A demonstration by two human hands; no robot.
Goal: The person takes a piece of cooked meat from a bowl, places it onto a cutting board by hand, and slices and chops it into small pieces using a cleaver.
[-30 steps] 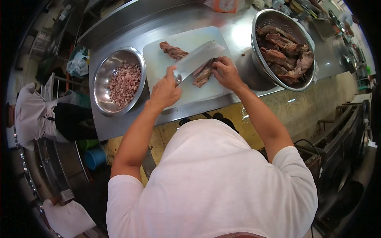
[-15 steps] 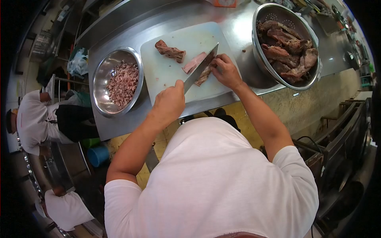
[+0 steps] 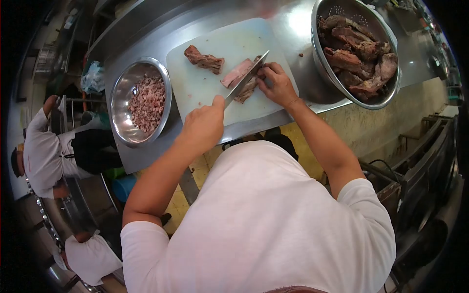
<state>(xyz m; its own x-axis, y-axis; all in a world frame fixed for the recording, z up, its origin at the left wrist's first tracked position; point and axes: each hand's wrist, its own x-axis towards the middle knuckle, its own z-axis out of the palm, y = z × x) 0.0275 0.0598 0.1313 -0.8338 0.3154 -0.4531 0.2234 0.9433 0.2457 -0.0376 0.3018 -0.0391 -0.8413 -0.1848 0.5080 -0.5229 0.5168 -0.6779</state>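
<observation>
My left hand (image 3: 204, 125) is closed round the handle of a large knife (image 3: 246, 79), its blade edge-down across a piece of meat on the white cutting board (image 3: 195, 92). Fingers of my right hand (image 3: 278, 85) press on the right part of that meat (image 3: 247, 91), beside the blade. A paler cut part (image 3: 236, 73) lies on the blade's other side. Further left on the board sits another brown piece of meat (image 3: 204, 60).
A steel bowl of diced meat (image 3: 118, 110) stands left of the board. To the right, a perforated steel bowl (image 3: 320, 63) holds several large meat pieces. Two other people (image 3: 43, 152) are at the left, beside a blue bucket (image 3: 124, 186).
The knife has turned from lying slanted over the board to edge-down in the meat. The paler cut part now shows. The view has shifted slightly.
</observation>
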